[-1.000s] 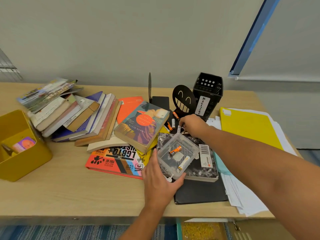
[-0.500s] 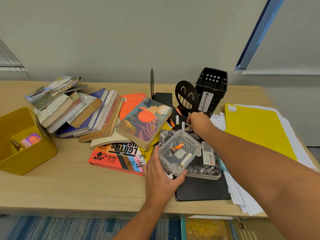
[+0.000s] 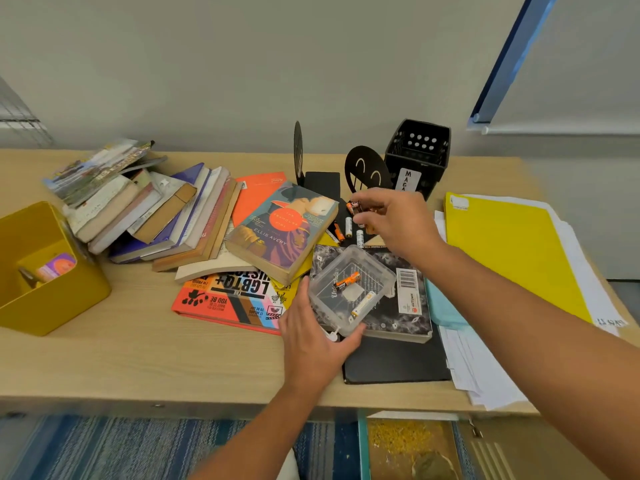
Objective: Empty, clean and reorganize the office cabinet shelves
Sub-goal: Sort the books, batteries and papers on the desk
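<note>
Step in hand, by judgement: gathering loose batteries (image 3: 348,230) from the desk (image 3: 138,341) into the clear box (image 3: 351,289), which sits on a marbled book (image 3: 408,306) with two cells already inside. The left hand (image 3: 311,344) grips the box's near corner; the right hand (image 3: 394,220) pinches a few batteries (image 3: 355,206) above the loose ones, so the next move calls for carrying them over the box and releasing. A bookend (image 3: 365,169), black basket (image 3: 419,154) and paperback (image 3: 282,230) crowd the remaining cells, hampering access.

black basket label (image 3: 406,179): partly behind right hand (image 3: 398,223) | yellow bin (image 3: 52,299): cut by left edge | pinched batteries (image 3: 356,206): count unclear
</note>
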The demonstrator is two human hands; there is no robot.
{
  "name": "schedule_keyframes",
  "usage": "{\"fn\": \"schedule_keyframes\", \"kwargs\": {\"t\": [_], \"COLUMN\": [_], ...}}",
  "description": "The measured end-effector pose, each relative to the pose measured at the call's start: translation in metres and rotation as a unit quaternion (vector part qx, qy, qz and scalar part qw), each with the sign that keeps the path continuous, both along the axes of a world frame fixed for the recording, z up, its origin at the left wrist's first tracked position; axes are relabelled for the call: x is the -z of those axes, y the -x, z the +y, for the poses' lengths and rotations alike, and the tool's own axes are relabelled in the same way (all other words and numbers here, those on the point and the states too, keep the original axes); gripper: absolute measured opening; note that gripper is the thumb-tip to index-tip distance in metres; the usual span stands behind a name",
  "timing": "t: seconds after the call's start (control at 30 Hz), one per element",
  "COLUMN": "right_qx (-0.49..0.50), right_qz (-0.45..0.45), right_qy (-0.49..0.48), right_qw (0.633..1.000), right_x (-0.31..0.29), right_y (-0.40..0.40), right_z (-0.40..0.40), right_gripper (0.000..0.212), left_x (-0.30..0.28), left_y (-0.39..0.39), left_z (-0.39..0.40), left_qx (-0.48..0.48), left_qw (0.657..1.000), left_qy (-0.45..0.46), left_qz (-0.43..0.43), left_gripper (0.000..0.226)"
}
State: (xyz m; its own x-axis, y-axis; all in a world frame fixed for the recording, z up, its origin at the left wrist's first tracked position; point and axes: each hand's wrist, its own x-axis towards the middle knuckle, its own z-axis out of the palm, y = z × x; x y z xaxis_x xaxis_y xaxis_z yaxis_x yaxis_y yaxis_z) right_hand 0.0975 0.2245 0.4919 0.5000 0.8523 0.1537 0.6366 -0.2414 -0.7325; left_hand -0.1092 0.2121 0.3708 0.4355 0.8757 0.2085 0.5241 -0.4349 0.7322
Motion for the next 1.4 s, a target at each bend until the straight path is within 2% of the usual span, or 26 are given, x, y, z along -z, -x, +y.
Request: {"fn": "schedule_keyframes", "kwargs": {"t": [0.1, 0.23, 0.3, 0.4, 0.5, 0.67, 0.73, 0.9, 1.1, 1.27, 1.4], "right_qx": [-0.115, -0.161, -0.167, -0.197, -0.169, -0.002, 0.016, -0.002, 0.037, 0.055, 0.075], "right_qz": [0.125, 0.160, 0.111, -0.029, -0.045, -0.022, -0.036, -0.149, -0.130, -0.155, -0.128], "right_qy": [0.055, 0.139, 0.193, 0.261, 0.214, 0.100, 0.129, 0.268, 0.309, 0.357, 0.344], "right_qw": [0.984, 0.964, 0.961, 0.945, 0.961, 0.995, 0.991, 0.952, 0.941, 0.920, 0.927], "right_x": [-0.028, -0.021, -0.009, -0.002, -0.014, -0.019, -0.008, 0.029, 0.062, 0.073, 0.073], "right_y": [0.022, 0.041, 0.043, 0.039, 0.031, 0.004, -0.007, -0.019, -0.022, -0.016, -0.019], "right_z": [-0.017, -0.028, -0.030, -0.030, -0.022, 0.009, 0.023, 0.057, 0.088, 0.095, 0.095], "right_gripper": [0.030, 0.027, 0.025, 0.020, 0.018, 0.014, 0.013, 0.024, 0.027, 0.035, 0.029], "left_x": [-0.002, -0.002, -0.002, -0.001, 0.000, 0.000, 0.001, 0.005, 0.002, 0.001, 0.001], "left_y": [0.000, 0.001, 0.001, 0.001, 0.001, 0.002, 0.002, 0.001, 0.002, 0.002, 0.002], "left_z": [0.000, -0.001, -0.001, 0.000, 0.001, 0.001, 0.001, 0.002, 0.002, 0.002, 0.002], "left_qx": [0.002, 0.004, 0.007, 0.010, 0.009, 0.010, 0.009, 0.005, 0.012, 0.016, 0.014], "left_qw": [1.000, 1.000, 1.000, 1.000, 1.000, 1.000, 1.000, 1.000, 1.000, 1.000, 1.000], "left_qy": [0.006, 0.004, 0.005, 0.002, 0.002, 0.008, 0.004, 0.004, -0.005, -0.019, -0.024], "left_qz": [0.004, 0.006, 0.005, 0.004, 0.001, -0.001, 0.000, -0.004, -0.004, -0.005, -0.001], "left_gripper": [0.115, 0.114, 0.113, 0.114, 0.115, 0.116, 0.116, 0.116, 0.114, 0.112, 0.112]}}
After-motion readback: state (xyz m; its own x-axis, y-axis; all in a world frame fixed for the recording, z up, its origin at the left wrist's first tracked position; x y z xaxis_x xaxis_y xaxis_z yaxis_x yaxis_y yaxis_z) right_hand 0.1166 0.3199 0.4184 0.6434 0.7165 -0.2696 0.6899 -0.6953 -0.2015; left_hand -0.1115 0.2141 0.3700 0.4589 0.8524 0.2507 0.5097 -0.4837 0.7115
